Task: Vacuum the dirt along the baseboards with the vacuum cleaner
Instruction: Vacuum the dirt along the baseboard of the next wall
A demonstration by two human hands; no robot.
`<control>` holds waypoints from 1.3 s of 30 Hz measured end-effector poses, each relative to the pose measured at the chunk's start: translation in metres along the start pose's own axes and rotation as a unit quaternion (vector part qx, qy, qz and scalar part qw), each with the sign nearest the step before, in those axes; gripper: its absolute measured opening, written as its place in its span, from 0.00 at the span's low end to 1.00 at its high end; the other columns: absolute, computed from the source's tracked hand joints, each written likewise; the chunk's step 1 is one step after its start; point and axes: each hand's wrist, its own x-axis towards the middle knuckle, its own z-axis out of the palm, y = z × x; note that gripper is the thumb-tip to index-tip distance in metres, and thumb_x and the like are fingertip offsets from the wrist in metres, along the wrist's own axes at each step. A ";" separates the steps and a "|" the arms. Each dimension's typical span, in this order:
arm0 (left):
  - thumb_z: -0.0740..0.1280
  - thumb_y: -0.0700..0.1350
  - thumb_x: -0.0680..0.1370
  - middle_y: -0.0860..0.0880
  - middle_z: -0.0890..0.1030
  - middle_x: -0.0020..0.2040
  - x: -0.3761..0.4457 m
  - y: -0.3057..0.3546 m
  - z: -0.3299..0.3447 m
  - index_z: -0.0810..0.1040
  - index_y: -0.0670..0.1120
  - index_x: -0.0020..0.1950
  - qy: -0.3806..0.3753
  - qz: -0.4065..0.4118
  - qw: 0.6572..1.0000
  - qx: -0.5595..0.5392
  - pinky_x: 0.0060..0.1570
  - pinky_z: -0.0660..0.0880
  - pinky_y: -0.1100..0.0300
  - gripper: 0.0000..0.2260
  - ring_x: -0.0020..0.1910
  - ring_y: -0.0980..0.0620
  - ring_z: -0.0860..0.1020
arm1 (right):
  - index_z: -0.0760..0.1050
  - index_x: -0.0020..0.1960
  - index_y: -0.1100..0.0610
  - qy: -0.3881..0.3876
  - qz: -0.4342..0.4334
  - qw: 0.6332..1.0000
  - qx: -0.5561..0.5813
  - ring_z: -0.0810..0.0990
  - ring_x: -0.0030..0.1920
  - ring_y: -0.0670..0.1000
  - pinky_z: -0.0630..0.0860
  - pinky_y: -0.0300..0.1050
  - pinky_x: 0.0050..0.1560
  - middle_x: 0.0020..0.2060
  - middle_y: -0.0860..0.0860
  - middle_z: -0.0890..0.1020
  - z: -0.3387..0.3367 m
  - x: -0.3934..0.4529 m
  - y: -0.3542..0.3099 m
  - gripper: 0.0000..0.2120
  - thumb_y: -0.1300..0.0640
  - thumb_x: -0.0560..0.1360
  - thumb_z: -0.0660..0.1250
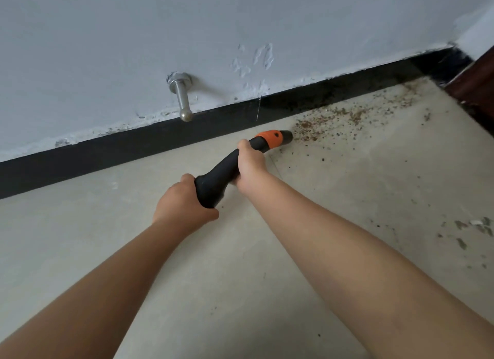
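A black vacuum nozzle point(222, 178) with an orange collar point(271, 138) points right, its tip low over the beige floor. My left hand point(184, 202) grips its wider rear end. Further forward, my right hand point(250, 169) grips the narrower neck just behind the collar. Brown dirt point(334, 121) lies scattered right in front of the tip, spreading toward the corner along the black baseboard point(133, 145). The hose and the vacuum body are out of view.
A metal door stopper point(181, 96) sticks out of the white wall above the baseboard, left of the nozzle. A dark wooden door frame point(475, 86) stands at the right corner. Small debris flecks point(473, 225) lie on the floor at the right.
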 end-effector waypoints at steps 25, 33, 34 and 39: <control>0.71 0.43 0.69 0.51 0.67 0.35 -0.026 0.018 -0.004 0.62 0.43 0.48 0.121 -0.104 0.985 0.060 0.30 0.62 0.58 0.18 0.39 0.46 0.70 | 0.62 0.68 0.63 -0.103 0.005 0.993 -0.051 0.75 0.53 0.57 0.74 0.51 0.53 0.59 0.58 0.75 0.010 -0.021 -0.005 0.24 0.53 0.76 0.62; 0.69 0.45 0.71 0.48 0.69 0.45 -0.017 0.050 0.019 0.60 0.44 0.48 0.073 -0.026 0.996 0.037 0.40 0.65 0.57 0.18 0.51 0.44 0.73 | 0.62 0.69 0.61 -0.026 -0.021 0.997 -0.076 0.73 0.61 0.58 0.70 0.49 0.52 0.62 0.56 0.73 -0.025 -0.005 -0.023 0.24 0.49 0.78 0.59; 0.69 0.45 0.71 0.48 0.69 0.45 -0.014 0.054 0.022 0.60 0.44 0.48 0.062 -0.019 0.997 0.031 0.40 0.66 0.57 0.18 0.51 0.45 0.73 | 0.63 0.69 0.61 -0.013 -0.023 0.997 -0.076 0.73 0.61 0.58 0.70 0.49 0.52 0.63 0.56 0.73 -0.029 -0.002 -0.026 0.24 0.49 0.78 0.59; 0.69 0.46 0.71 0.49 0.69 0.44 -0.010 0.057 0.016 0.60 0.45 0.48 0.072 -0.002 0.997 0.016 0.38 0.66 0.57 0.18 0.46 0.47 0.71 | 0.62 0.70 0.60 -0.005 -0.028 0.998 -0.055 0.73 0.60 0.57 0.71 0.50 0.53 0.62 0.56 0.73 -0.030 -0.003 -0.031 0.25 0.51 0.77 0.62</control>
